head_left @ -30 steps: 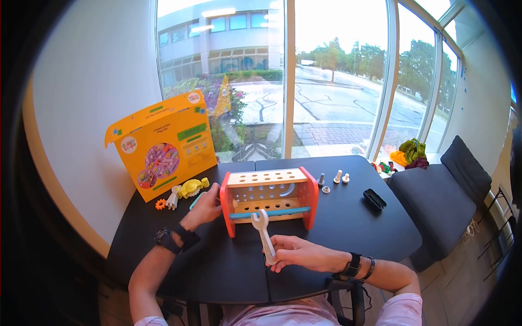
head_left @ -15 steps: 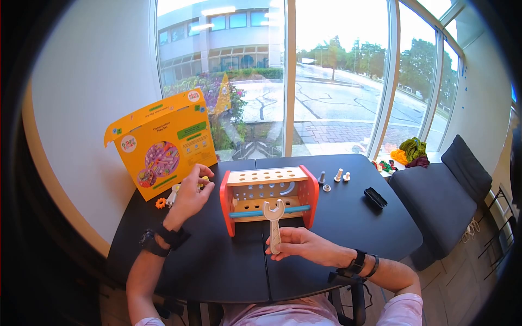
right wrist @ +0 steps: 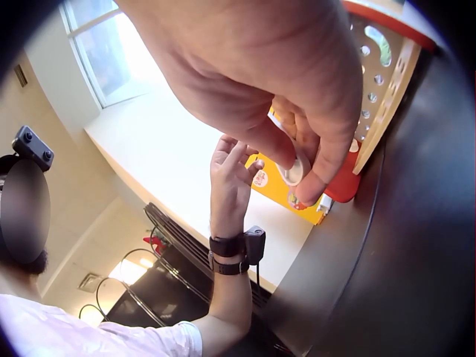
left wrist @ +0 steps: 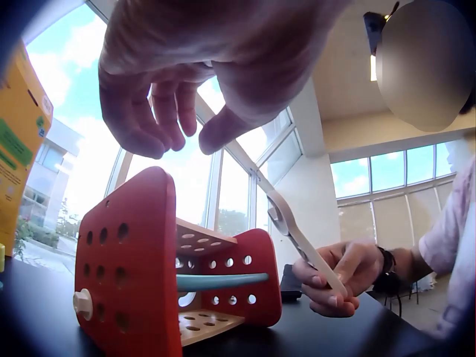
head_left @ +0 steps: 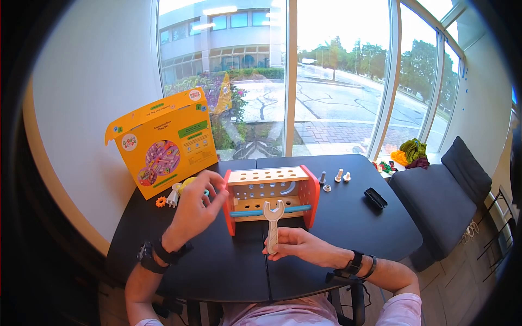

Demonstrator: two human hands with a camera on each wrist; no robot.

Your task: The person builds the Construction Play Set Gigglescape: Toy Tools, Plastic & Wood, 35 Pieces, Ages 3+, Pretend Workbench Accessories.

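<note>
My right hand (head_left: 304, 247) pinches the handle of a pale toy wrench (head_left: 273, 217), its jaw end pointing up before the toy workbench. The workbench (head_left: 266, 175) has red side panels, wooden shelves with holes and a blue bar across the front. Over its left red panel (left wrist: 130, 253) hovers my left hand (head_left: 196, 209), fingers loosely bent and holding nothing. A white bolt head (left wrist: 83, 303) sticks out of that panel in the left wrist view. Behind the left hand lie a yellow toy piece (head_left: 186, 183), partly hidden, and an orange gear (head_left: 161, 201).
A yellow play-set box (head_left: 168, 146) stands at the back left. Right of the workbench are a grey bolt (head_left: 322, 177), two pale bolts (head_left: 339, 175) and a nut (head_left: 327, 188). A black case (head_left: 375, 198) lies farther right on the black table (head_left: 359, 233). A dark cushioned seat (head_left: 435, 195) is beyond.
My left hand has lifted from beside the workbench's left panel, moved left, then come back right and nearer me. The wrench has turned from leaning left to nearly upright. The workbench has barely shifted.
</note>
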